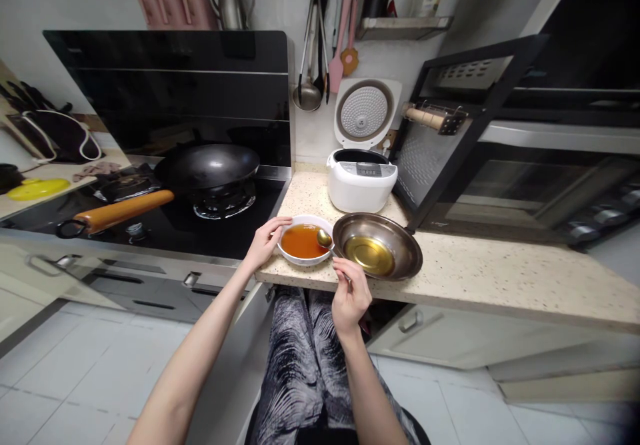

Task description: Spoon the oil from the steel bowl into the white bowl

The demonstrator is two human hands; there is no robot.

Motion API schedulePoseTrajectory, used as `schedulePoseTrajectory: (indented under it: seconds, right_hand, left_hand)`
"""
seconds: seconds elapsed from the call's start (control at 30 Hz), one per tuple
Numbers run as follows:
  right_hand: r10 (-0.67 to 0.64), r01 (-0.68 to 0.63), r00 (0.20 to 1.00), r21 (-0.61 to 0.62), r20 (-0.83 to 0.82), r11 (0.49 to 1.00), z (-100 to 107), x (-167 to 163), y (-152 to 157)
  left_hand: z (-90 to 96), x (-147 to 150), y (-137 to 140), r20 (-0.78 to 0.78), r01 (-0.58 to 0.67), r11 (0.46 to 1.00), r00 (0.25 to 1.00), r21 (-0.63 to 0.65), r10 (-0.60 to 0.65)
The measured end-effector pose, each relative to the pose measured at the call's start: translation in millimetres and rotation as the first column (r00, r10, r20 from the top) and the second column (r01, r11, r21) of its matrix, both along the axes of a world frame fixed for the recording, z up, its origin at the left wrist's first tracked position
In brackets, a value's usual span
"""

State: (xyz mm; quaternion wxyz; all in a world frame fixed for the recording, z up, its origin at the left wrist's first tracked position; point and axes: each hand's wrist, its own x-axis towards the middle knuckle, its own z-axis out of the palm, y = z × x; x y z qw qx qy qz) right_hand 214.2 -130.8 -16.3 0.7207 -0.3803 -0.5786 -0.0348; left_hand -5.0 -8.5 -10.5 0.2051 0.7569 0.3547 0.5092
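Observation:
My left hand (264,242) has its fingers on the left rim of a white bowl (304,262), steadying it near the counter's front edge. Reddish-orange liquid (300,241) fills much of the bowl. A metal spoon (324,238) is pinched by its handle in my right hand (351,292); its bowl end is over the right side of the liquid, and whether it touches the surface I cannot tell. Just right of the bowl stands a wide metal basin (411,258) with yellow oil-like liquid (371,254) in the bottom.
A white rice cooker (363,182) with its lid raised stands behind the basin. To the left, a black wok (210,165) with a wooden handle (125,212) sits on the gas stove. A black oven (540,192) stands at right. Utensils hang from the wall.

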Motion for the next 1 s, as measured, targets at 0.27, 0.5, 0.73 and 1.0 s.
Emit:
schedulePoseTrajectory:
  seconds: [0.27, 0.5, 0.73, 1.0]
  right_hand:
    - [0.004, -0.004, 1.000, 0.004, -0.003, 1.000, 2, 0, -1]
    - [-0.002, 0.002, 1.000, 0.013, -0.004, 1.000, 4, 0, -1]
    - [-0.030, 0.031, 0.998, 0.030, -0.048, 0.999, 8, 8, -1]
    - [-0.120, 0.123, 0.992, 0.056, -0.051, 0.991, 14, 27, -1]
  left_hand:
    - [-0.1, 0, 0, -0.001, 0.000, 1.000, 1.000, 0.000, 0.000]
    - [1.5, 1, -2, -0.005, -0.006, 1.000, 1.000, -0.006, 0.006]
    - [2.2, 1, -2, -0.002, -0.009, 1.000, 1.000, -0.005, 0.009]
    - [1.4, 1, -1, -0.003, -0.013, 1.000, 1.000, -0.004, 0.013]
